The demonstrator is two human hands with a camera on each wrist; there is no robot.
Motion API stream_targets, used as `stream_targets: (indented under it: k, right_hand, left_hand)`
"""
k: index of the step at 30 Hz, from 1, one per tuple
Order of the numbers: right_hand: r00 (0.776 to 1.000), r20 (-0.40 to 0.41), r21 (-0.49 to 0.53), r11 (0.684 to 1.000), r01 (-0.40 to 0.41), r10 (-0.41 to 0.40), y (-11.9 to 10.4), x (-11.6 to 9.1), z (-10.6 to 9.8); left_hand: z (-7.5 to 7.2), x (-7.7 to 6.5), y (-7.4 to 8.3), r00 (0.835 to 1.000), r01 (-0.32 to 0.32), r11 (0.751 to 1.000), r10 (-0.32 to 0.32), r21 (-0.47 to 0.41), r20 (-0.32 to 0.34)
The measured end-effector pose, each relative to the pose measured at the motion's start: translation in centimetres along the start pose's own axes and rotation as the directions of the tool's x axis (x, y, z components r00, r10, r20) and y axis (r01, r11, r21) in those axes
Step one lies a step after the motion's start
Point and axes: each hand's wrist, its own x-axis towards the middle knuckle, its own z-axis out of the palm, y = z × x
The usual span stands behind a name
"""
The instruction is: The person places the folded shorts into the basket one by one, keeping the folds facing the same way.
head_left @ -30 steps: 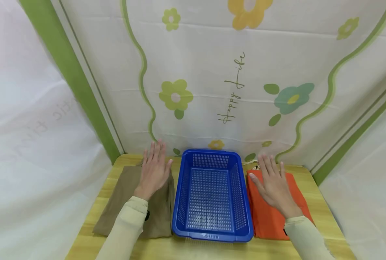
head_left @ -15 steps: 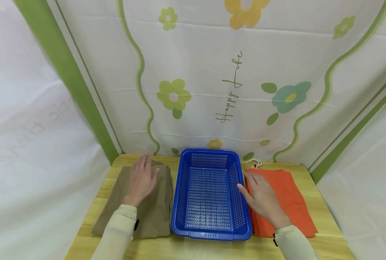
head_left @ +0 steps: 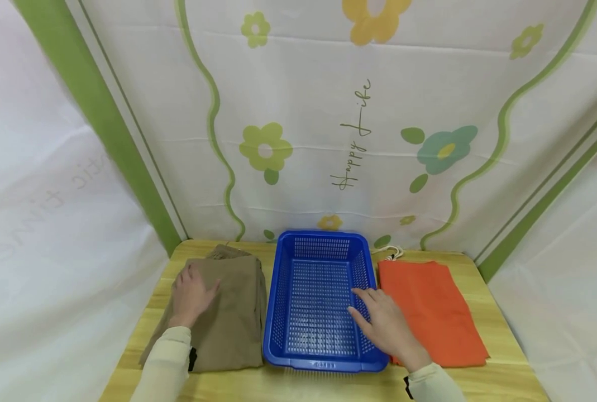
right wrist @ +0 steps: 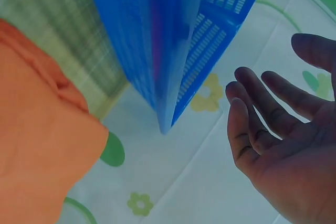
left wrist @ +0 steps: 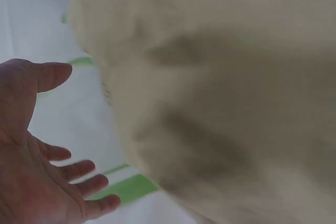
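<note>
Folded khaki cloth, seemingly a garment (head_left: 230, 312), lies flat at the left of the table. My left hand (head_left: 190, 298) hovers over its left part, fingers loosely spread; in the left wrist view the hand (left wrist: 42, 177) shows nothing in its palm. A blue perforated plastic basket (head_left: 323, 365) stands in the middle with nothing in it. Above the basket's right rim is my right hand (head_left: 381, 324), fingers relaxed and pointing over the inside. The right wrist view shows that hand (right wrist: 294, 135) holding nothing, beside the basket wall (right wrist: 173, 40). Folded orange cloth (head_left: 439, 318) lies right of the basket.
White cord (head_left: 393, 251) sticks out behind the orange cloth. The wooden table (head_left: 218, 388) ends at a white curtain (head_left: 298, 84) printed with flowers. More white curtain hangs on both sides.
Both hands have moved left and nearer the body: the left from the khaki cloth's back edge to its left side, the right from over the orange cloth to over the basket's rim.
</note>
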Motion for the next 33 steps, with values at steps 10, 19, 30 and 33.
stream_targets:
  k: [10, 19, 30, 33]
  right_hand:
    - [0.998, 0.066, 0.033, 0.999, -0.002, 0.0, -1.6, -0.6, 1.1]
    - [0.995, 0.089, 0.078, 0.996, 0.045, -0.052, -2.8, -0.7, 2.1]
    - [0.982, 0.143, 0.145, 0.984, 0.103, -0.124, -5.6, 0.2, 2.6]
    - [0.977, 0.155, 0.156, 0.98, 0.12, -0.144, -6.6, 0.6, 2.7]
  left_hand:
    - [1.0, -0.9, -3.6, 0.94, 0.267, 0.963, -0.251, -0.038, 0.23]
    - [2.2, -1.9, -4.9, 0.923, 0.298, 0.953, -0.273, -0.054, 0.27]
    - [2.3, -2.4, -5.9, 0.931, 0.299, 0.952, -0.275, -0.067, 0.239]
    - [2.1, -2.6, -5.8, 0.927, 0.311, 0.948, -0.285, -0.073, 0.245]
